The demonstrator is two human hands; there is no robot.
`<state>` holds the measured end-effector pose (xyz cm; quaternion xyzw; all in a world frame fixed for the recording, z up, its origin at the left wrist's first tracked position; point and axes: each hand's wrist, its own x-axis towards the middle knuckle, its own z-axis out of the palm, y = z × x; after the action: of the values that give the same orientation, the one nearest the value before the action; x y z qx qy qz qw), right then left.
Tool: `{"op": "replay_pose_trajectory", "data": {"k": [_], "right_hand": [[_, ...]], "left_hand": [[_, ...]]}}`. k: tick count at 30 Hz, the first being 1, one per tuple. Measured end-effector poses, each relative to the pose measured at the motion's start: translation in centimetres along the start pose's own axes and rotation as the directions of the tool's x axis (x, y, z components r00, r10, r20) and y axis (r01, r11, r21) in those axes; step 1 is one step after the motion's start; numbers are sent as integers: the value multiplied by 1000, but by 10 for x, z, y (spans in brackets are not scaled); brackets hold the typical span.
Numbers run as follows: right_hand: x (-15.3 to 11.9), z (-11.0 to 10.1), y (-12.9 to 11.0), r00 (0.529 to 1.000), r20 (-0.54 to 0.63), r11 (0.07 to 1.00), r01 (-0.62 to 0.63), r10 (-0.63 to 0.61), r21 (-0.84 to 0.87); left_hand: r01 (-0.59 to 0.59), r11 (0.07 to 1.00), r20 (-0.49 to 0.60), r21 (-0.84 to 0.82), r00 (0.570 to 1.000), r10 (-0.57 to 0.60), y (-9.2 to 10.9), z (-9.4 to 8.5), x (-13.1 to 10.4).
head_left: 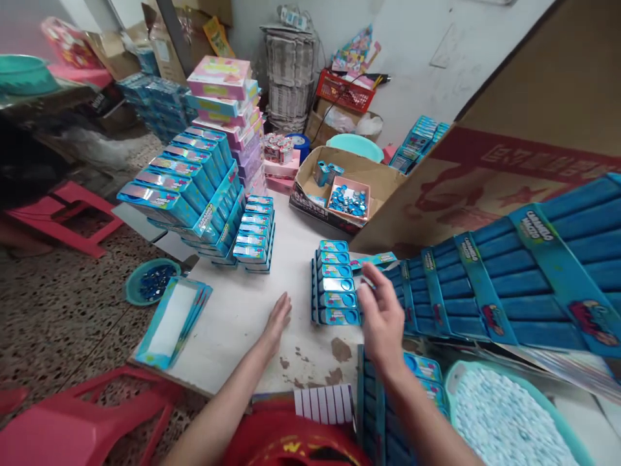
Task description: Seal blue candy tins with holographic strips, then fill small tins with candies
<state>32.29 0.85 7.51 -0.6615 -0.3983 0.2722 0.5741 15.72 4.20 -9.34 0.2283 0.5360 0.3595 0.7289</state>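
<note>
Blue cardboard dominates a crowded packing table [252, 304], where a person works with both bare hands. The left hand [277, 318] lies flat and open on the white tabletop, fingers together, just left of a short row of small blue boxes [334, 281] stacked on edge at the table's centre; it holds nothing. The right hand [383, 310] hovers just right of that row, fingers loosely spread, and whether it grips anything cannot be told from this angle. To its right, a fan of flattened blue cartons [509, 278] spreads toward the right edge, resting against a large brown cardboard sheet [485, 175]. Near the person, a teal basin of small white pieces [504, 421] sits at the right, beside more blue boxes [422, 369]. Farther left on the table stand a second stack of small blue boxes [255, 233] and a taller, leaning pile of blue display cartons [189, 181], with pink and purple boxes [228, 97] behind. An open brown box [339, 188] at the far side holds a pink tray of blue items. A stack of flat blue sheets [169, 320] lies at the table's left near corner, above a speckled floor [58, 310] with red plastic stools [63, 207].
</note>
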Motion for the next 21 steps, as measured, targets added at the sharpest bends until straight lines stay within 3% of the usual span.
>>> {"op": "replay_pose_trajectory", "data": {"k": [3, 6, 9, 13, 15, 17, 21], "right_hand": [[12, -49, 23, 969, -104, 971, -231, 223, -67], [-7, -88, 38, 969, -110, 966, -232, 219, -114], [-40, -131, 46, 958, -204, 953, -239, 201, -186], [-80, -181, 59, 885, -374, 899, -376, 277, -223], [-93, -189, 61, 866, -386, 887, -416, 318, -202], [-98, -181, 57, 875, -345, 900, -408, 338, -152], [-71, -136, 40, 920, -149, 928, -342, 362, 146]], "left_hand": [[-15, 986, 75, 167, 997, 3, 14, 24, -4], [3, 955, 75, 296, 997, -26, 12, 32, -10], [75, 910, 26, 409, 995, -93, -11, 26, -23], [167, 822, 13, 545, 978, -207, -54, 20, -44], [181, 812, 9, 555, 975, -223, -67, 23, -51], [198, 841, -16, 504, 975, -220, -70, 30, -53], [120, 923, -53, 365, 993, -108, -59, 45, -43]]}}
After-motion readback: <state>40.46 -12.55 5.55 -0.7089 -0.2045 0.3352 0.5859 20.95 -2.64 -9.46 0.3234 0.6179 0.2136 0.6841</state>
